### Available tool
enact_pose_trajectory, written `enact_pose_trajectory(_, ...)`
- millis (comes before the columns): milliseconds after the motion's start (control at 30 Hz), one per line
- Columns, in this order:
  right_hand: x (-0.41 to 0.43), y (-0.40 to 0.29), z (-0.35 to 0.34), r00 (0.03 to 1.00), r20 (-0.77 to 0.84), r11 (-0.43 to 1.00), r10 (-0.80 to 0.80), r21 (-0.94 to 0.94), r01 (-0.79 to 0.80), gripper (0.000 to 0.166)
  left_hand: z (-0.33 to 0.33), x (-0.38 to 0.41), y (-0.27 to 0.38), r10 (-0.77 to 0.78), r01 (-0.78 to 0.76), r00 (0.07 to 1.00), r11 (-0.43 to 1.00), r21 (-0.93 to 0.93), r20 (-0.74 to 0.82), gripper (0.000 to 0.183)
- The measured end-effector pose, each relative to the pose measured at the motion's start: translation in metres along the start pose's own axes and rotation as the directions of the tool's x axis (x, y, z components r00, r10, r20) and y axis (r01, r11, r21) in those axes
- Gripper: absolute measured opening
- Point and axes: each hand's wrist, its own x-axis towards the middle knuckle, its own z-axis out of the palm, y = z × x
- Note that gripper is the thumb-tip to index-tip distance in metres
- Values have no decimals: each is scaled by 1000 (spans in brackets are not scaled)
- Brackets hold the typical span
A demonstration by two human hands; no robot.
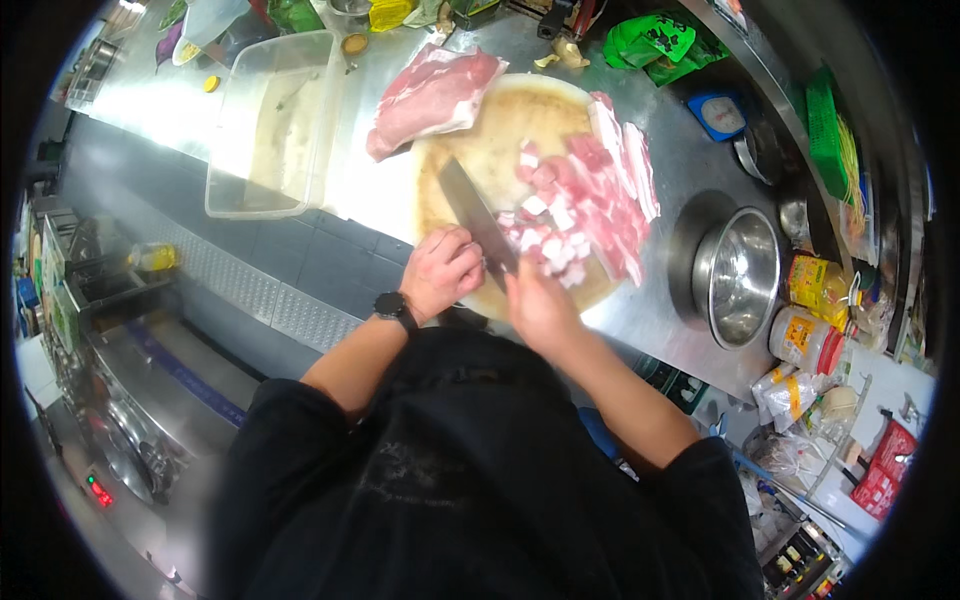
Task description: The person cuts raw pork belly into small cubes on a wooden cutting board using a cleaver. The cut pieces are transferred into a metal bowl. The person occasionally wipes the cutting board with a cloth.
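Note:
My right hand [544,307] grips the handle of a Chinese cleaver [478,214], whose broad blade slants up and left over a round cutting board [442,180]. Close against the blade's left side is my left hand [444,266], fingers curled, a black watch on its wrist. Whether anything is under those fingers is hidden. To the right of the blade lie diced pieces of fatty pork [555,244], and beyond them sliced pork strips [611,202] reach past the board's right edge. A large slab of raw pork [435,97] overlaps the board's far left edge.
A clear plastic tub [274,135] stands left on the steel counter [367,199]. At right are a steel bowl [742,277], a blue dial scale [718,116], an oil bottle [817,285] and a red-lidded jar [804,339]. Green plastic bags [660,45] lie at the back.

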Motion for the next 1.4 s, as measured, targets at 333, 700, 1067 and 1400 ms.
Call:
enact_pose_trajectory(333,51,-19,16,998,26,998,63,-31,-62,27,-2,-2,-1,8,-8,1000,1000,-10,28,28)
enact_pose_trajectory(700,-23,48,-25,990,-97,995,100,1,-101,30,-41,-29,2,-263,263,965,965,12,-6,45)
enact_pose_trajectory(1067,-83,46,-65,995,65,953,-78,-288,94,32,-42,-9,-8,-110,99,993,977,188,47,31)
enact_pose_trajectory(1400,-67,25,-68,989,-113,990,90,-97,-101,31,-43,-11,-1,-88,81,995,989,125,55,30)
